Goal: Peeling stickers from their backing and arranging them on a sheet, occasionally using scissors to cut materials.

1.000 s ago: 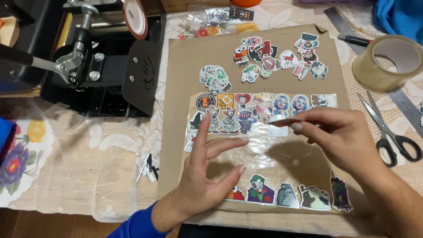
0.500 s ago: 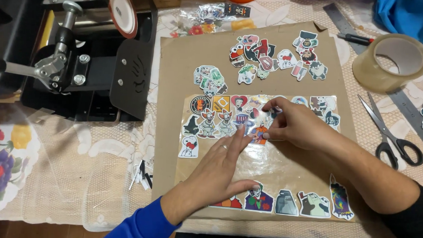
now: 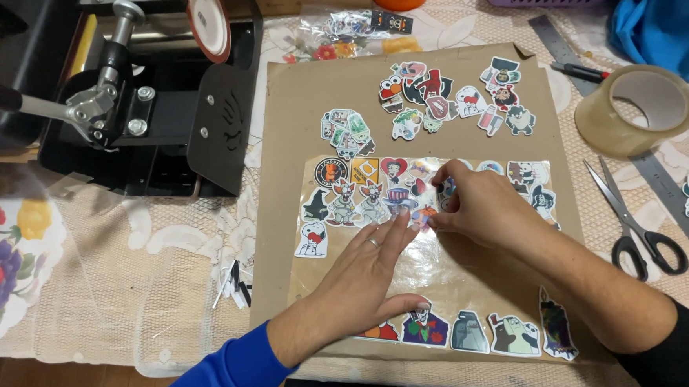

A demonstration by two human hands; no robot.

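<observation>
Bare cardboard [image 3: 290, 104] beside heat press [image 3: 153, 105]

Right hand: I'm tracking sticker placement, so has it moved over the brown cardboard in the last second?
Yes. The right hand moved left and up the brown cardboard, from near its right edge to the sticker row by the left hand.

The left hand [image 3: 364, 277] is bare, with a thin silver ring on one finger; its forearm runs into a bright blue sleeve [image 3: 229, 368], smooth and fitted, that ends just past the wrist. The right hand [image 3: 477, 208] is bare too and shows no ring; its forearm is uncovered for most of its length, up to a black sleeve [image 3: 677, 364] pushed back near the elbow.
</observation>
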